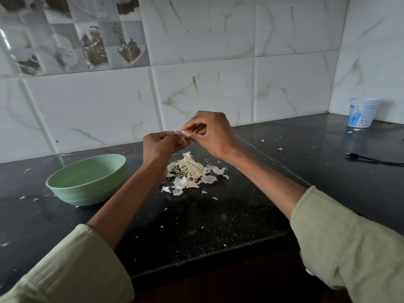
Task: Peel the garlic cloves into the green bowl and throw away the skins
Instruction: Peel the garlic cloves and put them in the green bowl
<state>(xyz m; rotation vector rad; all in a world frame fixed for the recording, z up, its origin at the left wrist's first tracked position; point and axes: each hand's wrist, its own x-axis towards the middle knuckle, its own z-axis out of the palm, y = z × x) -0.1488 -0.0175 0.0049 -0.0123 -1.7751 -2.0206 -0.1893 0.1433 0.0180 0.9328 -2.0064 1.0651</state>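
Above the black counter my left hand (160, 145) and my right hand (209, 133) meet on one garlic clove (184, 134). Both pinch it with curled fingers, and bits of papery skin stick out between them. Under the hands lies a heap of garlic cloves and loose skins (192, 171). The green bowl (87, 179) stands to the left of the heap. I see nothing in the part of its inside that shows.
The black counter (218, 215) is strewn with small skin flakes and ends at a front edge near me. A white plastic tub (363, 112) stands in the back right corner. A black cable (371, 159) lies at the right. Tiled wall behind.
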